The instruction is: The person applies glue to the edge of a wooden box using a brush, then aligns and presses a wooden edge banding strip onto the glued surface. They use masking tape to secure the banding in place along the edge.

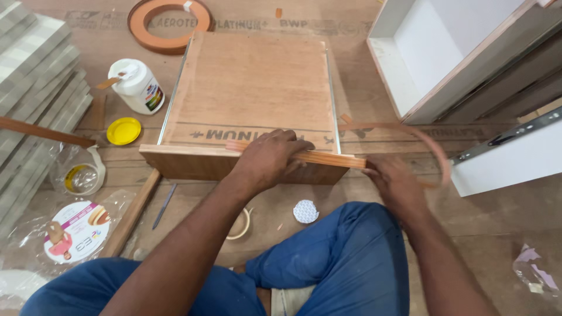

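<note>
An upturned wooden drawer [252,82] lies on the floor before my crossed legs, its front panel [193,165] facing me. A strip of wood-coloured edge band [328,158] runs along the top edge of that panel. My left hand [266,158] presses flat on the strip near the panel's middle. My right hand [395,184], blurred, grips the strip just past the panel's right end. From there the loose strip [433,146] curls up and back in a loop.
A white glue jar [137,86] with a stick in it and its yellow lid [123,130] sit left of the drawer. A coil of edge band [170,23] lies behind. Stacked panels [35,88] are at left, white drawer boxes [468,52] at right. A metal file [164,205] lies near my knee.
</note>
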